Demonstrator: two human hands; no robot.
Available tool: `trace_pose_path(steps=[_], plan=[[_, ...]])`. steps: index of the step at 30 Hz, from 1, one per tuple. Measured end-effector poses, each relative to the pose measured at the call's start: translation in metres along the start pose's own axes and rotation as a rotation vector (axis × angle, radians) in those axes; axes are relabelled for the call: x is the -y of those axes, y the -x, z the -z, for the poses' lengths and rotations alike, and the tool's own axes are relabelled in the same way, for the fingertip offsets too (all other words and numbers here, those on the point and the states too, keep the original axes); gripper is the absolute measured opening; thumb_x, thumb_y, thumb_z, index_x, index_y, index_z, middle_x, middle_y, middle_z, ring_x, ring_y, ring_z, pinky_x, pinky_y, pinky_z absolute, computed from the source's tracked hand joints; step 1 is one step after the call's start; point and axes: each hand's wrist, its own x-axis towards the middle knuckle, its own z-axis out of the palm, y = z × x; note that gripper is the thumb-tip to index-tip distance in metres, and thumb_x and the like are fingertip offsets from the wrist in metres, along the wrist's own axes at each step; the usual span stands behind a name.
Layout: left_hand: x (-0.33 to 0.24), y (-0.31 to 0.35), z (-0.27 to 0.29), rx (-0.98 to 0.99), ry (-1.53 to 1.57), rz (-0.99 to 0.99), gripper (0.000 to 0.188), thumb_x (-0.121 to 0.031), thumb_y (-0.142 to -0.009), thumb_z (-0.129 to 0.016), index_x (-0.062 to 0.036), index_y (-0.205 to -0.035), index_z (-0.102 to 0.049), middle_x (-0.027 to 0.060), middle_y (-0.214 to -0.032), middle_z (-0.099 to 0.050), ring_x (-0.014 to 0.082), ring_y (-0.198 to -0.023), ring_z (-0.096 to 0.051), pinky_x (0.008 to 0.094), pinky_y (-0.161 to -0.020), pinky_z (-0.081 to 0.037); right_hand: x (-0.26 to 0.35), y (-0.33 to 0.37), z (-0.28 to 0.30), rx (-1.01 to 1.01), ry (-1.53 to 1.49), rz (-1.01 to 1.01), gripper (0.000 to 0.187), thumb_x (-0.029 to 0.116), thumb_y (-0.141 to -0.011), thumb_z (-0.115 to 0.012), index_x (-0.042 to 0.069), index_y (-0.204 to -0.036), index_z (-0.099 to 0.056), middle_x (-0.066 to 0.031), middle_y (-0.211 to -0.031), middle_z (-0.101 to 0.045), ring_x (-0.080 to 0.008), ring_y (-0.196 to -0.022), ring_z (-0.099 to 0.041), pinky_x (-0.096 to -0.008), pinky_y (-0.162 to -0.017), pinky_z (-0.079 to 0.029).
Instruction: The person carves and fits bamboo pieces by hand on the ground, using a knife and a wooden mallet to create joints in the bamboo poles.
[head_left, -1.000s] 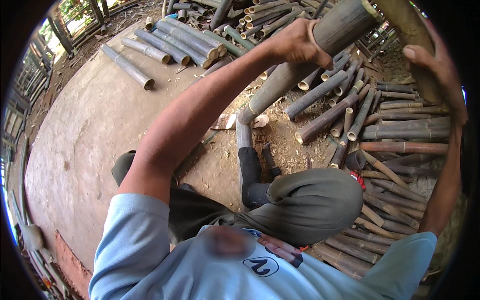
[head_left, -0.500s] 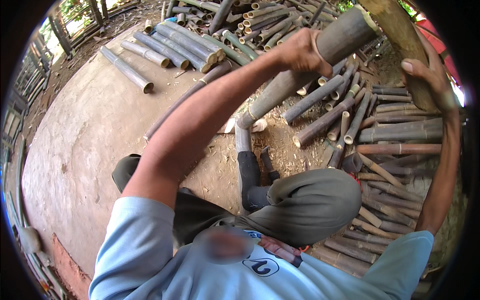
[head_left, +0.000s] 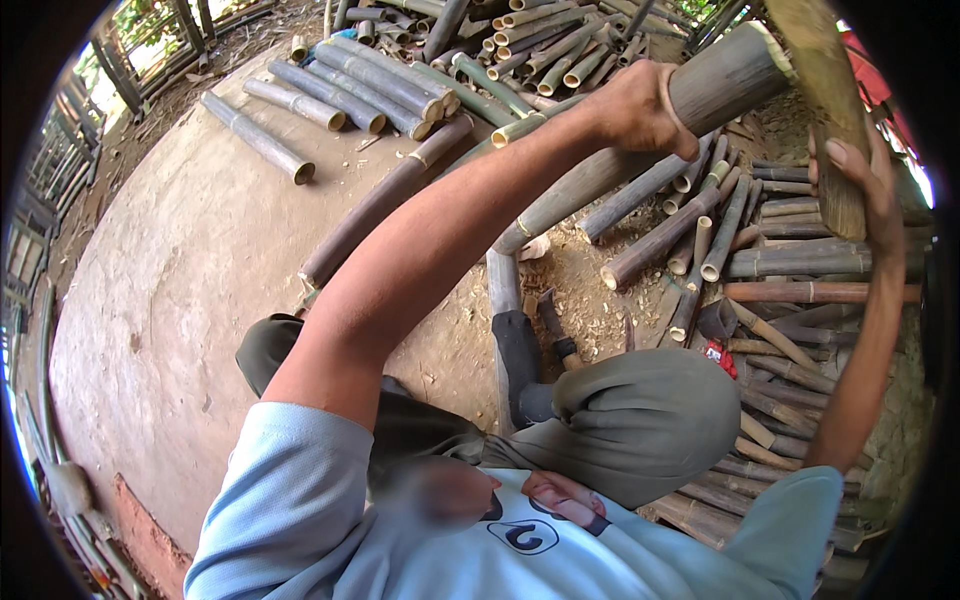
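My left hand is wrapped round a thick grey-green bamboo tube, near its upper end. The tube slants down toward the left, its lower end near a thin pole by my foot. My right hand grips a rough wooden club by its lower part, upright beside the tube's pale cut rim. Whether club and rim touch I cannot tell. On the ground by my knee lies a dark-bladed tool with a wooden handle.
Several cut bamboo tubes lie in a row at the far left, with a dark one nearer. More bamboo is heaped at the back and stacked on the right. Wood chips litter the ground before my bent leg.
My left hand and the bamboo tube have shifted a little to the right in the picture. The wooden club in my right hand sits slightly lower and more upright.
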Motion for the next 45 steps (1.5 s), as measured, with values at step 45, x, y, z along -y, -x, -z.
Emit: trace_pose_path(steps=[45], plan=[[0.131, 0.189, -0.001, -0.028, 0.204, 0.634, 0.07, -0.039, -0.077, -0.084, -0.003, -0.133, -0.062, 0.017, -0.119, -0.07, 0.0251, -0.111, -0.067, 0.0385, -0.099, -0.051, -0.276, 0.078, -0.417, 0.433, 0.353, -0.173, 0.023, 0.027, -0.086, -0.068, 0.005, -0.087, -0.063, -0.0206, -0.077, -0.069, -0.0446, -0.078, -0.068, -0.0549, -0.069, -0.052]])
